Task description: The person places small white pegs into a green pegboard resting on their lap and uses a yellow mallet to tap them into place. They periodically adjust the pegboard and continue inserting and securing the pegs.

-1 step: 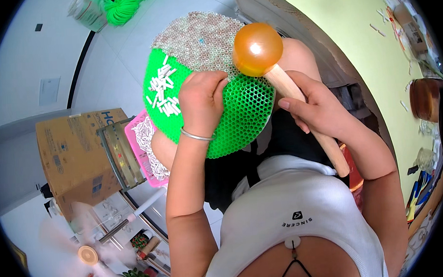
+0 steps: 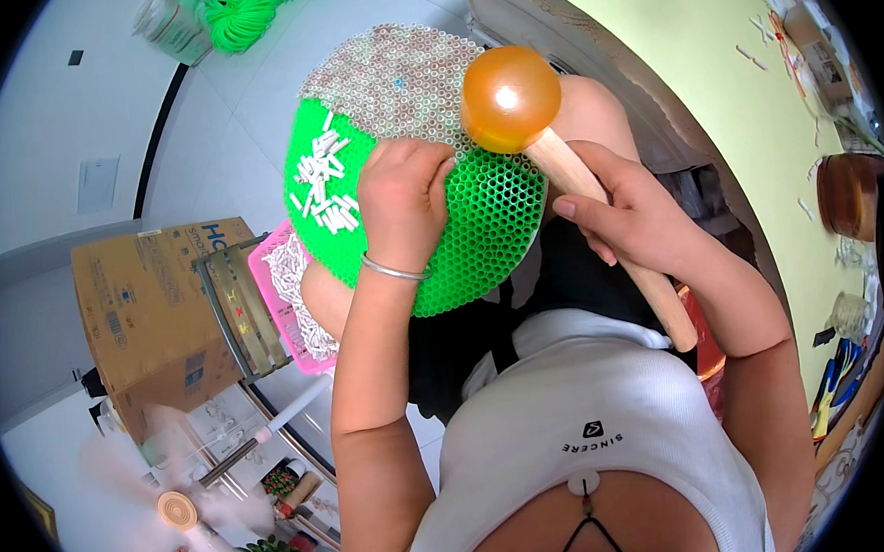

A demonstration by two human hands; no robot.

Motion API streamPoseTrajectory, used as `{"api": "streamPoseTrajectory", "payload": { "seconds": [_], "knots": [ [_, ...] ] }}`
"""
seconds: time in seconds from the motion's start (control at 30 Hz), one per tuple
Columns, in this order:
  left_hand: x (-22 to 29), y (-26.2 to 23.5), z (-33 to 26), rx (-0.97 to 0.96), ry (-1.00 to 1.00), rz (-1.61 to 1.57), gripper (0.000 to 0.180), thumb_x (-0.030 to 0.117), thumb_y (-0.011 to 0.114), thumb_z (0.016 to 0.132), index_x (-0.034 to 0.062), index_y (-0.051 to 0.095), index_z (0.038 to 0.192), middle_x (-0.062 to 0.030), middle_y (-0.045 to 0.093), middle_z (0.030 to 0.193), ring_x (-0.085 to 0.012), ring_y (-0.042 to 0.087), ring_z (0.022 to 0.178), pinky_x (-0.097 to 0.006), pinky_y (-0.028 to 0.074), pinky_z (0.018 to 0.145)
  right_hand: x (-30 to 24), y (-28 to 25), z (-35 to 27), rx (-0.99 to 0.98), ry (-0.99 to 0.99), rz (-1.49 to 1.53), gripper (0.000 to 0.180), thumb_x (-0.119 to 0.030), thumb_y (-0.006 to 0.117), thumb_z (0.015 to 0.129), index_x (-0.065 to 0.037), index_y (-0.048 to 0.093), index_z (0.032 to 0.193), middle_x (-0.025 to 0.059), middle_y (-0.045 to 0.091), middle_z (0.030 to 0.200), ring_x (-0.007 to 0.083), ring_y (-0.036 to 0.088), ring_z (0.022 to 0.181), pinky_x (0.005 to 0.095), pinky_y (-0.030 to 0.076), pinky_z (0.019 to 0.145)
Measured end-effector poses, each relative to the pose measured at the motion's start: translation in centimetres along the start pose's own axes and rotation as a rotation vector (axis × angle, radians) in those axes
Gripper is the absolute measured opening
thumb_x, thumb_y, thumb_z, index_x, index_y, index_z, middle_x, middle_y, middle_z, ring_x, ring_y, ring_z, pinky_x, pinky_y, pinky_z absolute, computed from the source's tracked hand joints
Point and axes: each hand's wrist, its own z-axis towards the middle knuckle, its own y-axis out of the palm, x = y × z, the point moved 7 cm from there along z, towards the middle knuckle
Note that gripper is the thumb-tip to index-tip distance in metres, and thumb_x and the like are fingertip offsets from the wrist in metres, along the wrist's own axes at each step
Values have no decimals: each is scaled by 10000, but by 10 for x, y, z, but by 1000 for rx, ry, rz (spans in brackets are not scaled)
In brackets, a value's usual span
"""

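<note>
A round green honeycomb board [image 2: 471, 259] rests across my lap. Small hollow tubes [image 2: 392, 79] fill its far part, while nearer cells stand bare. Loose white sticks [image 2: 325, 172] lie in a heap on its left side. My left hand [image 2: 401, 203] is closed in a pinch at the border of the filled cells; whatever its fingertips hold is hidden. In my right hand [image 2: 623, 206] is a mallet [image 2: 510, 102] with an amber ball-shaped head and a wooden handle, gripped midway. The mallet's head hangs over the board's far right edge, beside my left fingertips.
A pink basket [image 2: 276, 310] full of white sticks stands left of my knee, beside a cardboard box [image 2: 154, 311]. A spinning fan [image 2: 177, 510] is at lower left. Green rope [image 2: 244, 21] lies at the far left. To the right runs a pale yellow table [image 2: 722, 91].
</note>
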Motion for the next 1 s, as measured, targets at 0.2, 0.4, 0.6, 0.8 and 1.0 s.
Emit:
{"api": "streamPoseTrajectory", "payload": {
  "seconds": [0.2,0.4,0.6,0.8,1.0],
  "knots": [
    [11,9,8,-72,115,200,142,-15,711,684,48,679,807,-100,605,765,-309,580,763,-404,477,667,2,-2,-1,-4,2,0,409,-157,599,968,12,465,1316,23,572,749,72,487,469,231,419,439],
    [18,14,5,-7,143,301,89,23,606,625,70,531,637,-85,485,698,-294,522,708,-418,426,605,3,0,-1,7,-6,-9,414,-161,599,970,15,461,1319,25,570,750,72,487,468,230,414,437],
    [21,15,8,-26,53,306,76,2,656,665,36,603,707,-114,521,707,-313,543,710,-422,456,626,1,2,-2,33,5,-13,419,-164,602,969,15,460,1321,29,570,749,72,488,465,226,411,435],
    [-24,-27,-14,96,-217,-63,125,33,723,765,21,703,888,-120,674,871,-242,642,737,-328,509,645,-25,19,-11,-26,-66,-96,413,-167,610,964,3,465,1311,33,575,759,86,507,476,228,423,454],
    [-60,-70,-31,-35,-173,75,171,4,704,754,37,728,920,-120,672,884,-306,644,841,-394,523,760,-28,29,6,50,-569,-565,355,-179,608,963,-8,488,1251,63,586,766,105,528,500,253,444,482]
  ]
}}
